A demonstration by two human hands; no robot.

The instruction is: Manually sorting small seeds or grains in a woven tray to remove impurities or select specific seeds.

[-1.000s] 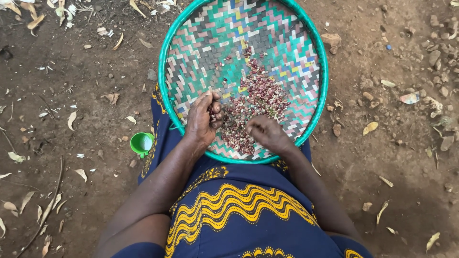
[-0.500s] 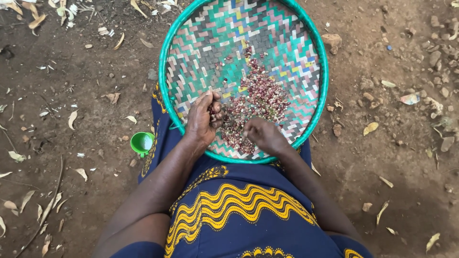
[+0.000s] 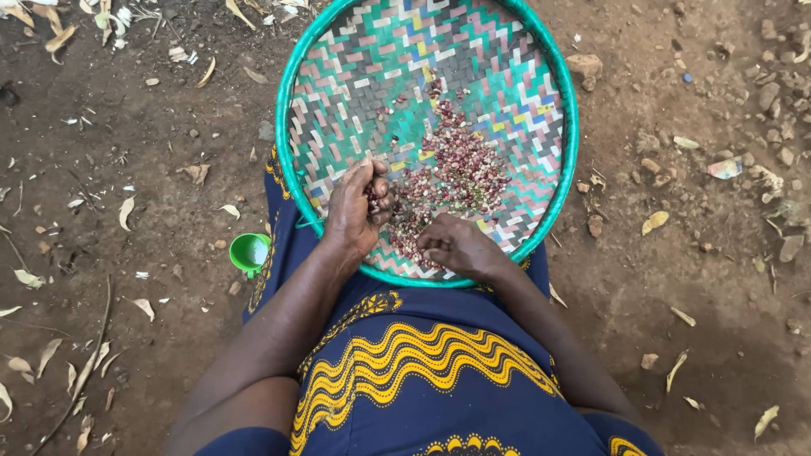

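A: What is the biggest thing here?

B: A round woven tray [image 3: 507, 51] with a green rim, resting on the lap over a blue and yellow patterned cloth [image 3: 422, 371], bare dirt ground [image 3: 127, 127] all around.

A: And inside it?

B: A heap of reddish speckled beans [image 3: 460, 169] lies near the middle and runs down toward the near rim, just ahead of both hands.

A: The hands?

B: The left hand [image 3: 359, 207] is cupped, fingers curled around a few beans, at the heap's left edge. The right hand [image 3: 456, 245] lies palm down on the near end of the heap, fingers bent; I cannot tell whether it pinches anything.

A: Anything smaller?

B: A small green cup [image 3: 249, 251] on the ground, left of the lap.

A: Changed since a second ago?

B: Hardly. The tray, beans and hands sit much as before.
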